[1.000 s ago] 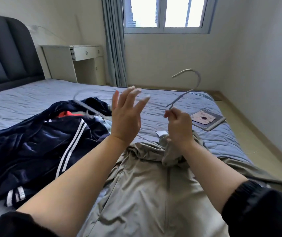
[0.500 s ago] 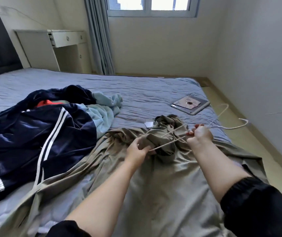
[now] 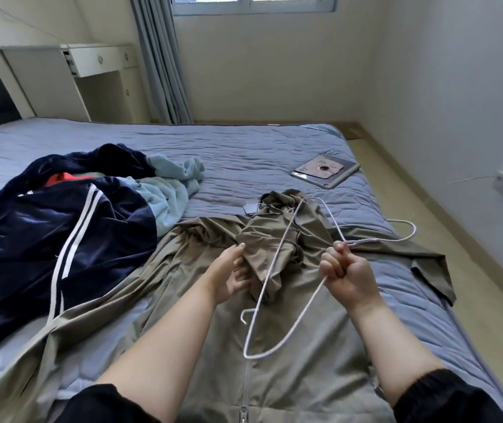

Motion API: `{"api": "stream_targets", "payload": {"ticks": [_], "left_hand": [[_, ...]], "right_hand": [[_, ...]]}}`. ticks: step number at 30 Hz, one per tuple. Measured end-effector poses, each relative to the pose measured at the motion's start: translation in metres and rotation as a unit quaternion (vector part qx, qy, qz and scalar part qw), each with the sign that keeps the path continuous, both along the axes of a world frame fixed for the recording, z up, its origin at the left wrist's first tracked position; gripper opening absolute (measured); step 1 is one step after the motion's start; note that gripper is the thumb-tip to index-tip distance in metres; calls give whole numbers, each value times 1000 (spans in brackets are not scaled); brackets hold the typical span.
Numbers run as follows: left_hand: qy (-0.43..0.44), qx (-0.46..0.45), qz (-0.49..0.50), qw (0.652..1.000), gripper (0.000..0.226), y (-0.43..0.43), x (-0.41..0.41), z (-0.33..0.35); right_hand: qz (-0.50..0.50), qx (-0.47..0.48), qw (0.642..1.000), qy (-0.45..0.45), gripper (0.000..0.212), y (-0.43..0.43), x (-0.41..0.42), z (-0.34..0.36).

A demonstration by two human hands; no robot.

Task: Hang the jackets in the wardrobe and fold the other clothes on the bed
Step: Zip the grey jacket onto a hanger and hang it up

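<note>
Holding the light, springy hanger (image 3: 276, 257) by its neck in your curled right hand (image 3: 348, 276) while your left hand (image 3: 231, 276) pinches the bunched collar (image 3: 262, 248), treat the jacket (image 3: 274, 377) spread on the near bed (image 3: 244, 154) as thin, limp and probably slippery, gripping at the shoulder seams.

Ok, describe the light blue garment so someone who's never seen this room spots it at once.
On the bed, left side, clothes lie heaped. The light blue garment sticks out from the right of the navy jacket with white stripes. It alone is pale and fluffy; the olive jacket nearby is smooth.
</note>
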State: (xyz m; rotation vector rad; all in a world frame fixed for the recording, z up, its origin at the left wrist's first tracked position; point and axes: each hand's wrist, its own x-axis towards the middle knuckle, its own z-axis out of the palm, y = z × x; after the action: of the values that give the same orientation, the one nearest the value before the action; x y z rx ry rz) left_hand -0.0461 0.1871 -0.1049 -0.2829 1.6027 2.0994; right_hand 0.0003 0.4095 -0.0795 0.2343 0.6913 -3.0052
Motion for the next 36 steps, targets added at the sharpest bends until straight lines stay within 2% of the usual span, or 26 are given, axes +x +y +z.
{"api": "stream_targets", "payload": {"ticks": [3,5,7,9,11,13,15,16,18,21,23,25,30,33,36], "left_hand": [[28,-81,16,996,33,7,-6,-1],[27,-172,-11,985,25,17,-6,-2],[35,-281,-34,958,8,30,-4,-6],[85,-404,-31,910,15,34,-7,-10],[130,-462,42,876,19,24,-12,-6],[112,-382,216,892,25,-3,-24,2],[95,-316,374,867,28,-38,-39,17],[98,-298,402,860,29,-53,-47,25],[114,-283,389,869,34,-71,-58,42],[163,-365,332,854,32,-71,-64,66],[196,-387,310,846,15,-65,-64,79],[196,-387,306,848,27,-60,-66,91],[175,-235,380,878,40,-61,-66,135],[198,-176,406,875,39,-65,-63,171],[226,-141,389,882,41,-63,-59,213]], "right_hand": [[20,13,999,-21,17,11,10,-6],[-8,109,990,-83,26,13,12,-13],[-71,236,958,-145,28,8,13,-25],[-125,330,914,-200,29,7,16,-41],[-157,378,879,-244,30,11,21,-57],[-168,382,870,-265,29,17,27,-67],[-177,374,874,-255,29,17,29,-65],[-181,375,876,-242,33,14,27,-60],[-180,386,880,-209,39,4,20,-42],[-188,459,858,-134,45,-17,3,-3],[-219,547,805,-73,52,-27,-6,21],[-238,633,736,-20,57,-33,-10,41],[-285,778,560,-6,64,-27,-10,77],[-309,803,509,-28,57,-13,-8,84],[-268,835,479,-40,56,-9,-4,87]]}}
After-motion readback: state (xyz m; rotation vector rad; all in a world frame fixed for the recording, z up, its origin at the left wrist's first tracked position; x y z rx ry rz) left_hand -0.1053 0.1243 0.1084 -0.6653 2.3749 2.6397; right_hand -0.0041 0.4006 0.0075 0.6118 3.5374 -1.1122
